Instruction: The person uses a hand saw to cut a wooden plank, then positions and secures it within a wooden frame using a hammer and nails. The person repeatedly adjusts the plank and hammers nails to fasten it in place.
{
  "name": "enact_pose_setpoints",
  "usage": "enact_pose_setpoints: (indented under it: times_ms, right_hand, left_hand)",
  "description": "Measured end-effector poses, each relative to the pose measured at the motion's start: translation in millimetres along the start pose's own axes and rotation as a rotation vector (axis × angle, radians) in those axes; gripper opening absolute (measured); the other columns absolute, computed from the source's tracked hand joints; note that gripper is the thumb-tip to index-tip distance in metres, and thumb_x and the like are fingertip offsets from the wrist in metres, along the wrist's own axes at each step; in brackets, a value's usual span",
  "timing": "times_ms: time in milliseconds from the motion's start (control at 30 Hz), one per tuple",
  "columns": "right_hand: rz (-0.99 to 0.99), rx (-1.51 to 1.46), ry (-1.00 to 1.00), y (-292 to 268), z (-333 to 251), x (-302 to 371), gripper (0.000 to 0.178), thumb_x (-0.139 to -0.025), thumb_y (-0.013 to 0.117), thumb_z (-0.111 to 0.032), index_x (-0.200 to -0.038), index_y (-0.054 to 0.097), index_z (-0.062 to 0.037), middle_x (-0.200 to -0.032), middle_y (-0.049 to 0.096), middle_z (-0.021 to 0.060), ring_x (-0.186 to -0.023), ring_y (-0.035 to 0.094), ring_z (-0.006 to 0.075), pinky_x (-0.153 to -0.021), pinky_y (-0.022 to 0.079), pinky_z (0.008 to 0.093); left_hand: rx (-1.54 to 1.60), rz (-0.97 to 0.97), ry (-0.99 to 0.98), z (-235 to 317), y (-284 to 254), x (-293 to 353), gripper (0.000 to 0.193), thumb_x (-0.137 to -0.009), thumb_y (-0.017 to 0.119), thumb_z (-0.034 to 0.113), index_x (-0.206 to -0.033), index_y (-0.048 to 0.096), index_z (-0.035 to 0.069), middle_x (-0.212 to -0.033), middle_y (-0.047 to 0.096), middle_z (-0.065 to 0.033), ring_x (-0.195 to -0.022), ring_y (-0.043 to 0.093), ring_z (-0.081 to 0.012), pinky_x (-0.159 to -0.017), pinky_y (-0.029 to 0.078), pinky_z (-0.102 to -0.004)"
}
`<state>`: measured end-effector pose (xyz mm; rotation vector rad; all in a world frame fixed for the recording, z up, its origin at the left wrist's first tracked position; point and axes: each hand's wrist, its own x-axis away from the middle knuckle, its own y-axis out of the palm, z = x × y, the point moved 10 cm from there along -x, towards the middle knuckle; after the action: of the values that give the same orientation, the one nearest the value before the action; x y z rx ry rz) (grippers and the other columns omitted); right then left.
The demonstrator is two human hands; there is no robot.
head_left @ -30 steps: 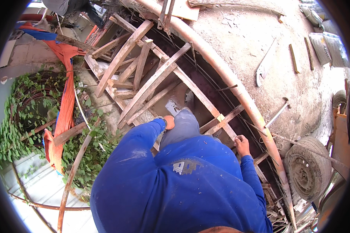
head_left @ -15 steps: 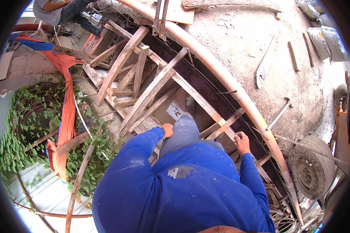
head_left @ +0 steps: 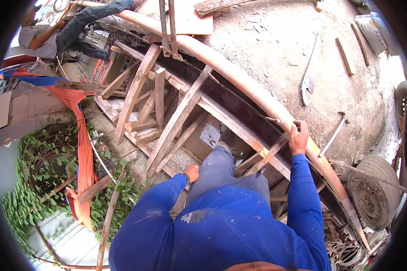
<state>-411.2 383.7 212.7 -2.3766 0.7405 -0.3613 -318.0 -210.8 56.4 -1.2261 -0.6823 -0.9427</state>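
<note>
My right hand (head_left: 298,137) is over the long pale pole (head_left: 239,86) that curves along the ground's edge. Its fingers are bent inward, and whatever they may hold is too small to make out; I cannot tell whether it touches the pole. Beside my left thigh, my left hand (head_left: 192,172) hangs low near the wooden frame (head_left: 215,109), its fingers mostly hidden. Slanting timber braces (head_left: 178,117) cross this frame in front of me. My shoe stands down between the boards, next to a pale scrap (head_left: 209,134).
A hammer (head_left: 333,134) and a handsaw (head_left: 309,81) lie on the dirt at right, near a muddy wheel (head_left: 374,192). Vines (head_left: 36,167) and orange cloth (head_left: 83,149) are at left. Another person (head_left: 45,38) sits at far left. Metal bars (head_left: 168,27) rise near the top.
My right hand has moved forward and right, from above the wooden frame to over the pole. The left hand stays by my thigh. The view has shifted, showing more of the other person.
</note>
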Motion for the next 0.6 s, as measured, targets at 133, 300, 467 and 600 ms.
enact_pose_setpoints:
  times_ms: [133,300,467,600]
  right_hand:
    - [0.054,0.207,-0.141,17.3,9.6,-30.3,0.013,-0.093,0.064,-0.008,-0.104,0.068,-0.0013,-0.103,0.067,0.0162,-0.097,0.068,0.0322,-0.088,0.055,0.0416]
    - [-0.05,0.198,0.086,53.0,62.9,-50.6,0.013,-0.093,0.068,-0.013,-0.099,0.07,-0.0023,-0.101,0.069,0.0161,-0.099,0.066,0.035,-0.093,0.051,0.0448]
    - [-0.063,0.275,0.103,72.1,81.6,-65.7,0.016,-0.095,0.066,-0.017,-0.098,0.07,-0.0028,-0.1,0.07,0.0173,-0.099,0.067,0.0364,-0.091,0.052,0.0456]
    - [-0.088,0.387,0.276,75.0,82.7,-73.6,0.024,-0.098,0.062,-0.029,-0.1,0.072,-0.0067,-0.103,0.073,0.0185,-0.1,0.069,0.0389,-0.09,0.053,0.0481]
  left_hand:
    - [-0.018,-0.021,-0.019,-20.1,10.8,1.4,0.022,-0.088,0.058,0.015,-0.09,0.075,0.001,-0.098,0.072,-0.0287,-0.098,0.07,-0.0464,-0.086,0.055,-0.0539]
    - [0.048,-0.003,-0.008,-29.0,4.9,-7.5,0.018,-0.09,0.06,0.013,-0.092,0.075,0.003,-0.098,0.074,-0.0248,-0.094,0.071,-0.0445,-0.084,0.056,-0.0497]
    - [0.471,0.124,-0.006,38.4,-69.4,-40.2,0.015,-0.094,0.063,0.01,-0.104,0.069,0.002,-0.096,0.076,-0.013,-0.09,0.075,-0.0259,-0.084,0.058,-0.0382]
    - [0.559,0.252,0.212,135.2,-160.2,-71.1,0.014,-0.094,0.063,0.006,-0.106,0.068,0.001,-0.097,0.076,-0.012,-0.088,0.074,-0.0217,-0.082,0.058,-0.037]
